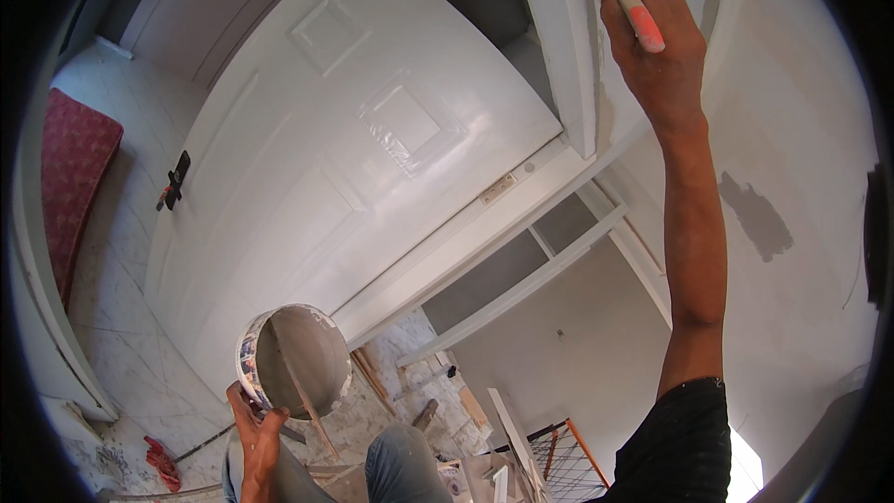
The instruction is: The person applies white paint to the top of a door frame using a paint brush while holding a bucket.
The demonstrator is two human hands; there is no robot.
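Observation:
My right hand [652, 56] is raised at the upper right, closed around a long pale brush handle [645, 28] with a red end; the handle's far end runs up against the white frame edge [577, 74], its tip cut off from view. My left hand [258, 438], low at left, grips the side of a round tub [307, 354] with grey paint-like material inside and a thin stick standing in it. The white panelled door [279, 168], with a black handle and a metal hinge, stands open just beyond the tub, beside the grey-patched wall [792, 130].
A red patterned mattress [74, 177] lies at far left on the marble floor [112, 335]. A red rag [162, 463] is at lower left. Loose boards [507, 438] and an orange-edged metal rack [559, 466] are below, around my bent knees.

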